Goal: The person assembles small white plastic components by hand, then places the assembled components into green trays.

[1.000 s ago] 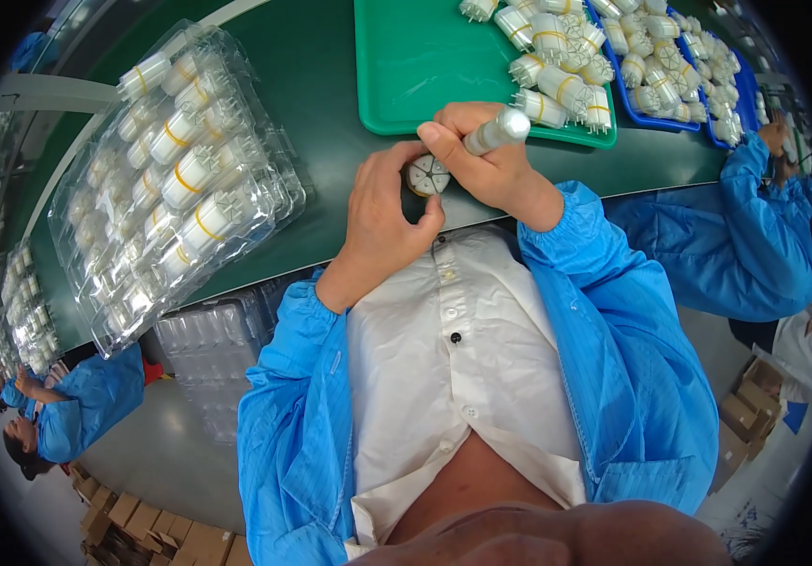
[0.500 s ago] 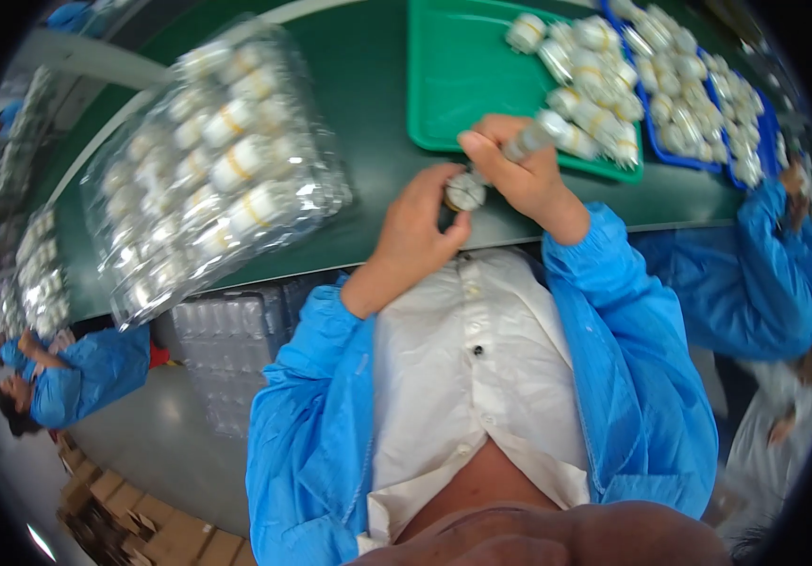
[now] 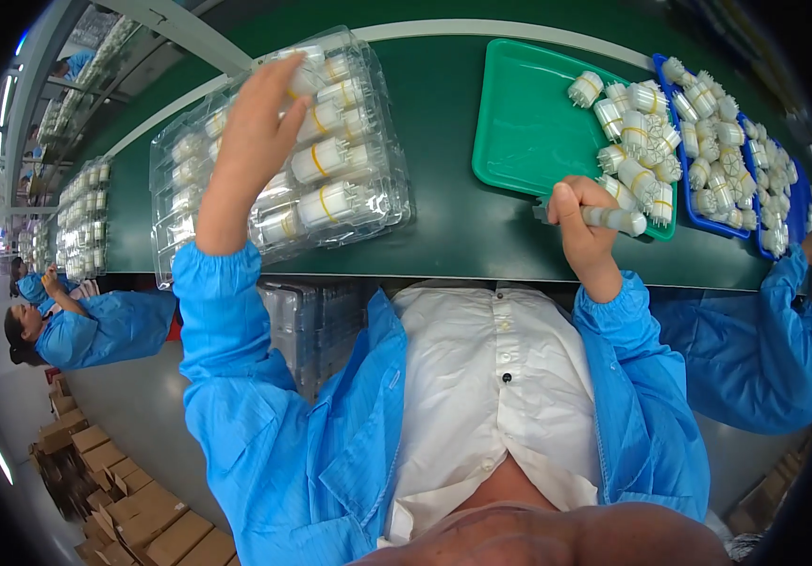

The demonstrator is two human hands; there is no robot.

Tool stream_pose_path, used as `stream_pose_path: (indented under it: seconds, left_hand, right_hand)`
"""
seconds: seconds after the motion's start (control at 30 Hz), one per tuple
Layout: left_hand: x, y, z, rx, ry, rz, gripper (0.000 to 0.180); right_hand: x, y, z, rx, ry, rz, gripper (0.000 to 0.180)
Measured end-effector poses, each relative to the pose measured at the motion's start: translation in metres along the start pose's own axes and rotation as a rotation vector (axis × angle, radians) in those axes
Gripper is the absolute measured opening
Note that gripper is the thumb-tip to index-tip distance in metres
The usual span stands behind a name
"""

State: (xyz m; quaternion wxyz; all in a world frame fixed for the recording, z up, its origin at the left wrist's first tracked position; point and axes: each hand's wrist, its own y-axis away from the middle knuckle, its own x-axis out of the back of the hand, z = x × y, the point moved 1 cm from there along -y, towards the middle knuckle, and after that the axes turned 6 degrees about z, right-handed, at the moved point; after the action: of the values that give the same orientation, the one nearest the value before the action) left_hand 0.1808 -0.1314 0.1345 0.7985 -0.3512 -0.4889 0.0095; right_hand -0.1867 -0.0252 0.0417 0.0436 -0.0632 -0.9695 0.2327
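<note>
My left hand (image 3: pixel 257 127) reaches over a clear plastic blister tray (image 3: pixel 392 203) at the left, its fingers and thumb closed about a white cylindrical part (image 3: pixel 308 77) with a yellow band. Rows of similar banded parts (image 3: pixel 321 160) fill the tray's pockets, thin prongs showing at their ends. At the near edge of a green tray (image 3: pixel 528 123), my right hand (image 3: pixel 583 222) is wrapped round a tool with a pale translucent handle (image 3: pixel 621 221). The tool's slim end pokes out left of the fist; its exact kind is unclear. Several loose banded parts (image 3: pixel 640 132) lie in the green tray's right half.
Blue trays (image 3: pixel 741 231) of similar parts stand farther right on the green table (image 3: pixel 443 94). Clear empty blister trays (image 3: pixel 302 330) are stacked below the table edge. Co-workers in blue sit at left (image 3: pixel 113 330) and right (image 3: pixel 745 330). Cardboard boxes (image 3: pixel 146 519) lie on the floor.
My left hand has moved left from beside my right hand to over the blister tray, carrying the white part. My right hand, still gripping the tool, has drawn away to the right. The view has shifted.
</note>
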Motion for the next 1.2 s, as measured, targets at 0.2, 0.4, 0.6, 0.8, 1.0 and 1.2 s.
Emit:
stream_pose_path:
  seconds: [0.2,0.4,0.6,0.8,1.0,1.2]
  left_hand:
    - [-0.005,-0.035,-0.05,0.175,-0.052,0.166,0.039]
    - [-0.025,-0.067,-0.069,0.312,-0.073,-0.172,0.044]
    - [-0.033,-0.11,-0.036,0.01,-0.259,-0.355,0.042]
    - [-0.062,-0.129,-0.027,-0.136,-0.649,-0.683,0.052]
    - [-0.108,-0.165,0.068,-0.299,-0.77,-0.638,0.058]
    - [-0.224,-0.163,0.223,-0.304,-0.159,-0.518,0.029]
  right_hand:
    - [0.008,0.0,0.004,-0.028,0.046,-0.003,0.034]
    - [0.008,0.0,0.013,-0.053,0.031,0.002,0.037]
    - [0.016,0.008,0.023,-0.038,0.119,0.053,0.034]
    - [0.019,0.004,0.021,0.203,0.271,0.045,0.032]
    - [0.024,0.008,0.03,0.216,0.34,0.055,0.032]
    - [0.019,0.013,0.02,0.395,0.333,-0.009,0.03]
